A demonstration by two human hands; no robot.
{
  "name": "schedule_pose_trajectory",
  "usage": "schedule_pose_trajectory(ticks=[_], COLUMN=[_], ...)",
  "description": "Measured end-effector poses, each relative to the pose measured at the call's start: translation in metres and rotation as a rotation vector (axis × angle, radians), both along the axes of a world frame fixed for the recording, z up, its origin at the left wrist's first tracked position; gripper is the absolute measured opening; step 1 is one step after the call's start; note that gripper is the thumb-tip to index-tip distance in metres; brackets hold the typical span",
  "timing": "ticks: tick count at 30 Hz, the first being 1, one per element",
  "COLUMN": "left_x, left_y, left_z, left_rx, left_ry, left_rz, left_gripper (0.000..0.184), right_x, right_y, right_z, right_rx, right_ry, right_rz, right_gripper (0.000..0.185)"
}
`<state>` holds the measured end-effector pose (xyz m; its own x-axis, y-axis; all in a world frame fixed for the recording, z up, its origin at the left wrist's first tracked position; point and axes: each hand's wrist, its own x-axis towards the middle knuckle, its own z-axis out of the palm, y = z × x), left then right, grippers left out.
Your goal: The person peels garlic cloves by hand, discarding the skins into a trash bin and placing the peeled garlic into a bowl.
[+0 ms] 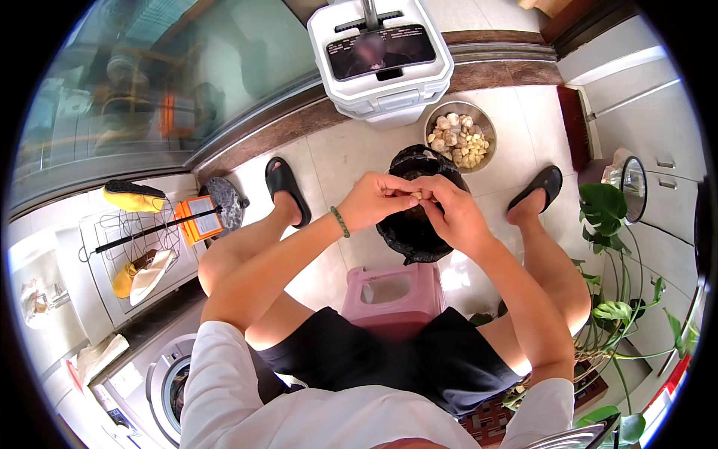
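Observation:
My left hand (pixel 376 200), with a green beaded bracelet at its wrist, meets my right hand (pixel 454 212) above a bin lined with a black bag (pixel 410 238). Between the fingertips of both hands is a small pale garlic clove (pixel 416 196), partly hidden by the fingers. Thumbs and index fingers of both hands are pinched on it. Beyond the bin, a metal bowl (pixel 490 123) on the floor holds garlic bulbs (pixel 450 129) and several peeled cloves (pixel 473 153). The inside of the bin is dark and hard to make out.
A pink plastic stool (pixel 354 293) is between my legs. At the front stands a white mop bucket (pixel 389 97) by the glass door. Shoes hang on a wire rack (pixel 153 239) at left, above a washing machine (pixel 157 382). A leafy plant (pixel 603 209) spreads at right beside white cabinets.

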<state>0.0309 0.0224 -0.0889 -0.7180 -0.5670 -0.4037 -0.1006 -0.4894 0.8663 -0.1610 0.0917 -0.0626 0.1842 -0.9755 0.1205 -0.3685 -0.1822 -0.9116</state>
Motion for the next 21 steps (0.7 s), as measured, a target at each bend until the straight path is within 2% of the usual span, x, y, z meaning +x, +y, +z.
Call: schedule_pose_trajectory(ticks=[3,5,11,21], left_x=[0.0011,0.001,-0.0002,-0.0018], left_y=[-0.0008,-0.001,-0.0007,0.0032], left_z=[0.0007,0.0029,0.0046,0.0049], left_rx=[-0.009,-0.007,-0.022,-0.034], left_ry=[-0.013,-0.008,-0.016,0.005], left_rz=[-0.013,-0.01,0.002,0.048], left_gripper=[0.024,0.023,0.022,0.023], right_x=[0.0003,0.0026,0.0022,0.0028], right_y=[-0.0002,0.0023,0.0003,-0.0006], right_z=[-0.0005,-0.0049,-0.0021,-0.0022], right_rx=[-0.028,-0.003,-0.01,0.02], right_ry=[0.011,-0.085,0.024,-0.009], right_rz=[0.026,-0.043,0.001,-0.021], right_gripper=[0.037,0.037,0.039,0.04])
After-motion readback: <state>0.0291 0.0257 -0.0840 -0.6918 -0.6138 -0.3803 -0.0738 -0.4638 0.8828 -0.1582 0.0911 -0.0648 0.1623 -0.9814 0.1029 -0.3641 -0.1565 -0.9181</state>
